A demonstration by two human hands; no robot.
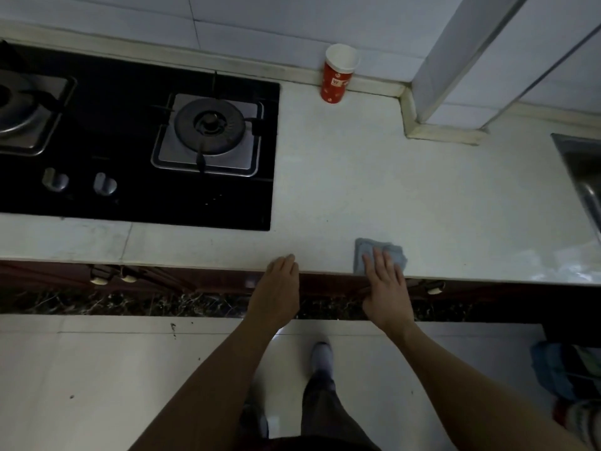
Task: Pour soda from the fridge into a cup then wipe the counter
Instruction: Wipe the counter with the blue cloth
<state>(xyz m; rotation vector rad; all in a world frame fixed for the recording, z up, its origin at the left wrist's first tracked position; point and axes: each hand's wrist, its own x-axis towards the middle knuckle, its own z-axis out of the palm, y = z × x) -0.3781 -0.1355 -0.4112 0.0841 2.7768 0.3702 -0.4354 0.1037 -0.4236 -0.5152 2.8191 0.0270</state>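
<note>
A red paper cup (pixel 337 75) with a white inside stands upright at the back of the white counter (pixel 357 177), against the wall. A folded blue cloth (pixel 367 250) lies at the counter's front edge. My right hand (pixel 385 288) lies flat on the cloth, fingers straight and pressing it down. My left hand (pixel 279 284) rests with straight fingers on the counter's front edge, a little left of the cloth. I see no soda bottle or can.
A black gas hob (pixel 136 138) with two burners and two knobs fills the counter's left half. A steel sink (pixel 582 170) cuts in at the right edge. A tiled pillar (pixel 455 60) juts out behind. Dark cabinet fronts and a pale tiled floor lie below.
</note>
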